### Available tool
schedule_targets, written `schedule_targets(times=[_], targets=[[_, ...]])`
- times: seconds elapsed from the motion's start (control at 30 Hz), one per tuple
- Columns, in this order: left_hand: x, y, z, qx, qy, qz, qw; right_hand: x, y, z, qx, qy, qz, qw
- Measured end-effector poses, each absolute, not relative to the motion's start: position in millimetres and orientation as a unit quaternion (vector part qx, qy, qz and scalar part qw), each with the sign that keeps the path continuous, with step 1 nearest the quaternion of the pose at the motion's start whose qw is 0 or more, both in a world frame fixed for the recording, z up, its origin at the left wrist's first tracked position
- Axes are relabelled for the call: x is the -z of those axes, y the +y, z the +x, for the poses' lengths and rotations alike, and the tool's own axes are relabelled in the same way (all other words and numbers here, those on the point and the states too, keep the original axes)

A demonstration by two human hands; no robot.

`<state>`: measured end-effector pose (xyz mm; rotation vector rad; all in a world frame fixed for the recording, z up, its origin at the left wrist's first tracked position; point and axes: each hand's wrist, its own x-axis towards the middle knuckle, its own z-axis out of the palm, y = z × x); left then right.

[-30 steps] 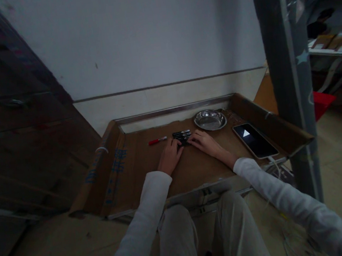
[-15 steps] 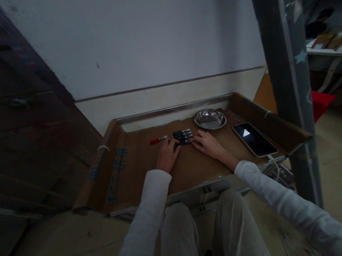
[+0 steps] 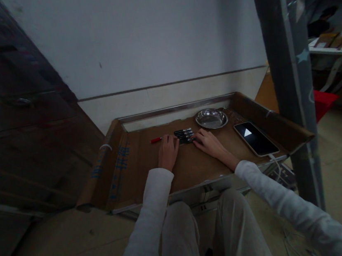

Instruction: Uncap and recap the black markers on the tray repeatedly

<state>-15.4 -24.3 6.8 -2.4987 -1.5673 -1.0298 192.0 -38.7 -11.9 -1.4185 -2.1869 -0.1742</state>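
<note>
Several black markers (image 3: 183, 133) lie side by side in a small stack of rows on the brown cardboard. My left hand (image 3: 168, 151) is at their left end, its fingers bent and pressed together against the nearest marker. At the right end, my right hand (image 3: 209, 143) has its fingertips closed on that same nearest marker, partly covering it. A red marker (image 3: 156, 140) lies just left of the row, its right part hidden behind my left fingers.
A shiny round metal dish (image 3: 211, 118) stands at the back right of the cardboard-lined table (image 3: 143, 181). A phone (image 3: 256, 138) with a white cable (image 3: 275, 163) lies at the right. Raised cardboard sides flank the table, and a grey post (image 3: 293, 88) rises beside it.
My left fingers have shifted up, now covering the right part of the red marker. My right hand has barely moved at the row's other end. The view has shifted slightly.
</note>
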Motion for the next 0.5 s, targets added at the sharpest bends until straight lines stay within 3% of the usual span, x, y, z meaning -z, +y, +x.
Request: schedule_targets(times=[0.13,0.27,0.4,0.5], targets=[[-6,-19,-27,0.334,-0.603,-0.720,0.077,10,-41,190,0.054,-0.802,-0.531,0.270],[-3,-15,-43,0.303,-0.689,-0.655,0.069,7,-46,189,0.008,-0.793,-0.521,0.317],[-7,-14,-49,0.312,-0.685,-0.657,0.038,8,-45,188,-0.094,-0.760,-0.493,0.412],[-12,-16,-46,0.398,-0.616,-0.680,-0.025,7,-39,185,-0.192,-0.699,-0.491,0.483]])
